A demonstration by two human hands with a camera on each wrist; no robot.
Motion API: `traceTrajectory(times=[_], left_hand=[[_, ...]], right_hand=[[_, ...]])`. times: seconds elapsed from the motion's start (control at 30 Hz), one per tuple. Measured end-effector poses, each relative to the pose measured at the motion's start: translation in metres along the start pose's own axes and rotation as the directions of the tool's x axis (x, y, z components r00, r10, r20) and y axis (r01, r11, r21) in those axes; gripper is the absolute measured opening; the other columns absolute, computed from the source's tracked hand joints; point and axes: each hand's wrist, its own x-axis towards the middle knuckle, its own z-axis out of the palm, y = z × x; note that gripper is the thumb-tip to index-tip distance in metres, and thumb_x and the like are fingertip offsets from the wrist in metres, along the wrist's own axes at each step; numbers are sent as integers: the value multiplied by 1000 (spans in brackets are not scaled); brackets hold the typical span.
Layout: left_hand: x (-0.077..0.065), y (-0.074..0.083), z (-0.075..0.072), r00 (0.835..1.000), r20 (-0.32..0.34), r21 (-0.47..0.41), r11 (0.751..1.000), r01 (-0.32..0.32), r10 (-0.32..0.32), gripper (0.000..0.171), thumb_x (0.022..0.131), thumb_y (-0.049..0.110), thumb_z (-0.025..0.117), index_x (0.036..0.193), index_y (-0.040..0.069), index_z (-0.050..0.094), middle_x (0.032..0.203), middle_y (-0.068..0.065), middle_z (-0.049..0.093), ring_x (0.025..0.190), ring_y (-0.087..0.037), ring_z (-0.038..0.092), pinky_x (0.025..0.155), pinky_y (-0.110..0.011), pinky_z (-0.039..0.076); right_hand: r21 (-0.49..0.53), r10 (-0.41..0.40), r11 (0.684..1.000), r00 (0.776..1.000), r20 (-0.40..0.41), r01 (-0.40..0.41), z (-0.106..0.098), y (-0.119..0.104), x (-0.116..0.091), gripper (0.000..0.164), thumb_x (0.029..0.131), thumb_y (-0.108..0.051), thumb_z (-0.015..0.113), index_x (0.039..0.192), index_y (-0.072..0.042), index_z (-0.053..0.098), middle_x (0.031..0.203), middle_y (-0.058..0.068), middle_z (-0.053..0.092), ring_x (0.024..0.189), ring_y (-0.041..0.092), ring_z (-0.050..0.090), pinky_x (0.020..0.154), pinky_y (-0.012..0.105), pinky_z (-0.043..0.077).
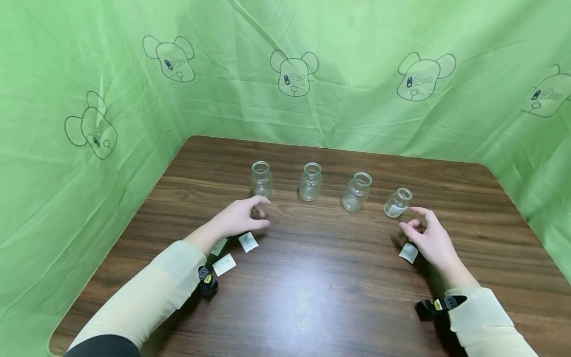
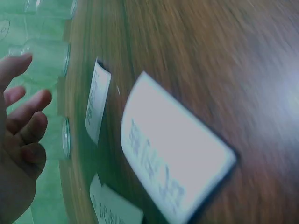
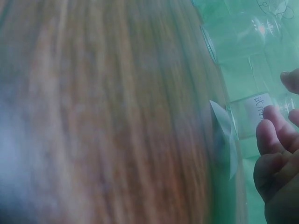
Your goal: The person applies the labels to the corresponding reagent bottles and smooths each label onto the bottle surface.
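Several clear glass jars stand in a row across the table: a far-left jar (image 1: 261,182), a second jar (image 1: 311,183), a third jar (image 1: 356,192), and a smaller jar (image 1: 397,203) at the right. A white label with handwriting (image 3: 258,106) is on the small jar. Just right of that jar is my right hand (image 1: 429,238), its fingers loosely bent and holding nothing; whether a fingertip touches the glass I cannot tell. My left hand (image 1: 238,216) hovers before the far-left jar, thumb and fingers apart, also holding nothing. Below it lie handwritten labels (image 1: 224,265).
A small pale paper piece (image 1: 408,253) without visible writing lies beside the right hand. The brown wooden table (image 1: 312,277) meets a green curtain (image 1: 348,119) with printed bear heads along its back and sides.
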Motion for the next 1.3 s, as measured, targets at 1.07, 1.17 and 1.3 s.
traceTrajectory(times=[1.07, 1.17, 1.3], left_hand=[[-26, -18, 3, 981, 159, 195, 970, -145, 114, 26, 78, 39, 71, 99, 24, 67, 96, 15, 56, 87, -8, 54, 79, -30, 44], [-28, -19, 2, 979, 167, 192, 970, -151, 119, 30, 74, 35, 75, 100, 23, 66, 98, 14, 56, 87, -10, 54, 77, -30, 44], [-27, -22, 2, 972, 164, 176, 965, -197, 168, 23, 77, 30, 75, 97, 22, 66, 98, 12, 56, 89, -11, 54, 79, -31, 45]], right_hand=[[58, 61, 996, 993, 101, -67, 3, 5, -1, 39, 93, -22, 59, 122, 2, 47, 76, 13, 59, 56, 12, 53, 52, 22, 39], [70, 58, 995, 994, 95, -64, 3, 5, -1, 37, 93, -20, 59, 120, 3, 48, 75, 13, 59, 55, 12, 53, 51, 22, 39], [78, 57, 995, 994, 90, -64, 3, 5, 0, 35, 93, -19, 59, 119, 4, 49, 75, 13, 59, 55, 12, 54, 50, 22, 40]])
